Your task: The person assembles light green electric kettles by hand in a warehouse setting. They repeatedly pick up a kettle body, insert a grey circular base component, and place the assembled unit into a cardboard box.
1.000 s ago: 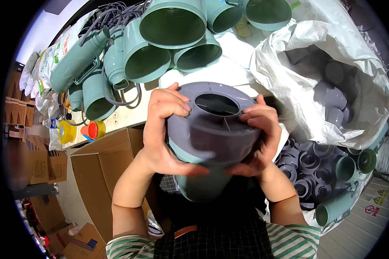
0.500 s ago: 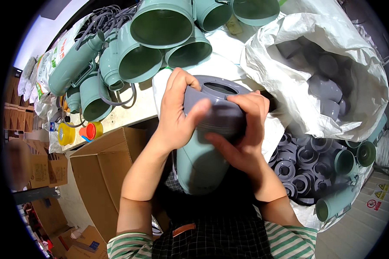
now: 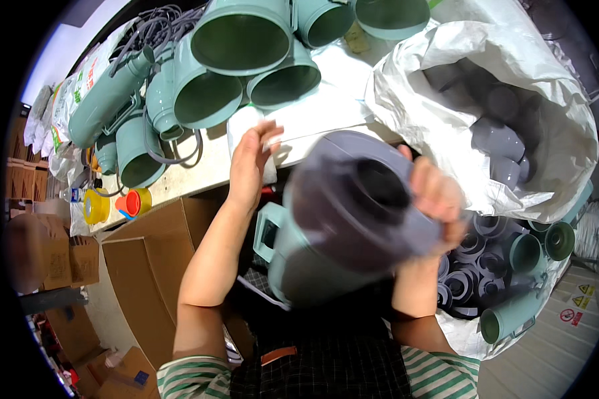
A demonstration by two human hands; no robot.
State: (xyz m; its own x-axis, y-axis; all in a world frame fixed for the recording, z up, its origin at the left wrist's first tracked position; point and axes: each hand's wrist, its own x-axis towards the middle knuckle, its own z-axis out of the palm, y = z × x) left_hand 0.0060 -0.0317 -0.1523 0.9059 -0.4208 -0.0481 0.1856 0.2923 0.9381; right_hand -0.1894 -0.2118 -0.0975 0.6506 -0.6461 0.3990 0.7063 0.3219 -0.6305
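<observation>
A green plastic jug shell (image 3: pixel 313 269) with a side handle is tilted in front of my apron. On its top sits a wide grey collar (image 3: pixel 329 213) with a round dark opening, smeared by motion. My right hand (image 3: pixel 436 199) is closed round the collar's right rim, its fingers blurred. Off to the left of the collar, my left hand (image 3: pixel 249 163) is raised and touches nothing, its fingers loosely stretched out. Below that hand, the handle of the shell points left. The lower end of the shell is lost against the dark apron.
Several green shells (image 3: pixel 206 100) lie along the table (image 3: pixel 213 156), with yellow tape rolls (image 3: pixel 96 206) at its left edge. An open carton (image 3: pixel 140 266) stands below. At the right are a white sack (image 3: pixel 393 86) of grey parts and a pile of grey rings (image 3: pixel 462 286).
My left hand has let go of the collar and moved left. The shell has tipped and turned, bringing its handle into sight on the left; my right hand has moved right with the collar rim.
</observation>
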